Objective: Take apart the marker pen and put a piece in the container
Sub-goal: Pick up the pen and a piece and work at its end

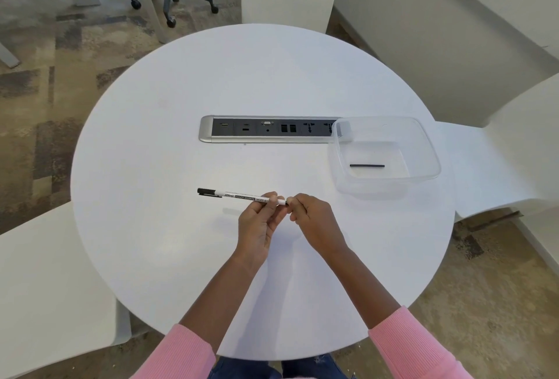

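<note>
Marker pen (pixel 239 195) lies left-right, black cap leftward.

- The left grip (pixel 258 221) is covering part of the marker pen (pixel 239 195) print, cutting the wording short.
- The right grip (pixel 314 221) is hiding the pen's end, so what it is pinching is staying unclear.
- The container (pixel 423 148) is overlapping the socket strip (pixel 266 130) end.

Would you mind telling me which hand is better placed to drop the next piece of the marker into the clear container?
The right hand, probably. It pinches the marker pen's end cap side, and the container sits on its side of the table. The left hand grips the barrel, farther from it.
</note>
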Available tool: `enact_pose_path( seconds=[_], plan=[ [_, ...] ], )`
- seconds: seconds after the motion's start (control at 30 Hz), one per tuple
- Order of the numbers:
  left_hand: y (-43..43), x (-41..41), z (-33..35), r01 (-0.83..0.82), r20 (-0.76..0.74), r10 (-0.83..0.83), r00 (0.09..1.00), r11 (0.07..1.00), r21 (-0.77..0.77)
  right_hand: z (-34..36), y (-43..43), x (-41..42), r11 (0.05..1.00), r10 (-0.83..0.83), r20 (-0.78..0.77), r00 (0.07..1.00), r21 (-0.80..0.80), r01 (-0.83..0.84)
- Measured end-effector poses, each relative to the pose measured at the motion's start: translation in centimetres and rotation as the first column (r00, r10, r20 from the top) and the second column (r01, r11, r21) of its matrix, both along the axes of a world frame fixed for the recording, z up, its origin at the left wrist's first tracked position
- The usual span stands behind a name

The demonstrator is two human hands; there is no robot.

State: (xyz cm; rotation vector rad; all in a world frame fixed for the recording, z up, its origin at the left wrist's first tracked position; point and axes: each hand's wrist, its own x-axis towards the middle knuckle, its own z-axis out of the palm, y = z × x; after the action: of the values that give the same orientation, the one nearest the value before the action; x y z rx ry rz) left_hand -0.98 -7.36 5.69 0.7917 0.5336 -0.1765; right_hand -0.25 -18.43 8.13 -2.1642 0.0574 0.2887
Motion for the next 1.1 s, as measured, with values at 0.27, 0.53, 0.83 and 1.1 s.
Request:
enact_pose_path(
  seconds=[0.27,0.53,0.83,1.1],
  plan=[
    [0.2,0.2,0.2,-0.008,0.003,0.008,1.0,1.0,0.017,-0.3,-0.4,-0.8,0.999,0.003,0.274,0.962,-0.042,0.009],
    [-0.3,0.3,0.7,-0.01,0.038,0.008,0.999,0.998,0.057,-0.2,-0.6,-0.4,0.974,0.136,0.394,0.909,-0.22,-0.05],
    [-0.8,0.5,0.9,0.031,0.083,-0.04,0.996,0.993,0.115,0.2,-0.7,0.5,0.999,-0.029,0.077,0.997,0.042,0.026],
    [-0.9,0.7,1.0,0.087,0.136,-0.121,0.983,0.968,0.237,0.9,-1.2,1.4,0.832,-0.007,-0.5,0.866,0.477,0.282]
  ],
)
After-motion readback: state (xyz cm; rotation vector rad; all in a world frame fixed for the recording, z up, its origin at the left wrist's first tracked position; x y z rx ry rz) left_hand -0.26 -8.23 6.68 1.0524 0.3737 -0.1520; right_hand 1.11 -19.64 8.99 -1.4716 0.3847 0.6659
